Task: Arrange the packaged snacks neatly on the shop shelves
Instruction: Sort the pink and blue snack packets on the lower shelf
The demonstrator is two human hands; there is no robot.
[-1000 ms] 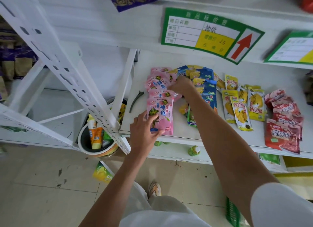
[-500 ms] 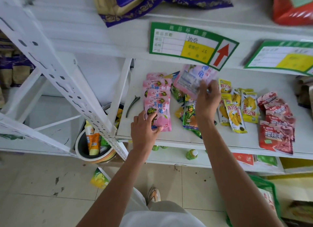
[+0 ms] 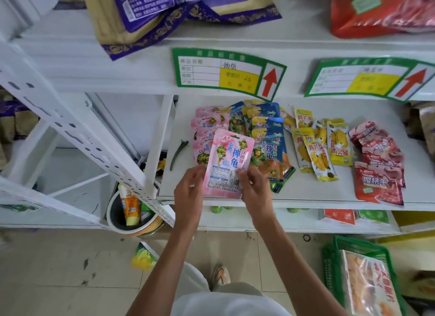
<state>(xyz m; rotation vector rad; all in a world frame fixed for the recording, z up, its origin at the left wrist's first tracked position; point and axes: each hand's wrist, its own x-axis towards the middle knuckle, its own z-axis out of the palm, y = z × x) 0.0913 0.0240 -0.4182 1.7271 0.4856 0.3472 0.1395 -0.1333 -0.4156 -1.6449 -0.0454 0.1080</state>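
A pink snack pack (image 3: 227, 161) lies on top of the row of pink packs (image 3: 204, 129) at the left of the white shelf (image 3: 329, 191). My left hand (image 3: 189, 191) touches its lower left edge with relaxed fingers. My right hand (image 3: 253, 189) pinches its lower right corner. Blue packs (image 3: 268, 132) are heaped just to the right, then yellow mango packs (image 3: 322, 146), then red cherry packs (image 3: 379, 165).
A dark hair clip (image 3: 178, 153) lies on the shelf left of the pink packs. A bucket with bottles (image 3: 131, 209) stands below left. A green basket with a snack bag (image 3: 367, 282) sits on the floor at right. Large bags (image 3: 169, 11) rest on the upper shelf.
My right hand brought a pink pack from above the blue heap down onto the front of the pink row. My left hand shifted to its left edge.
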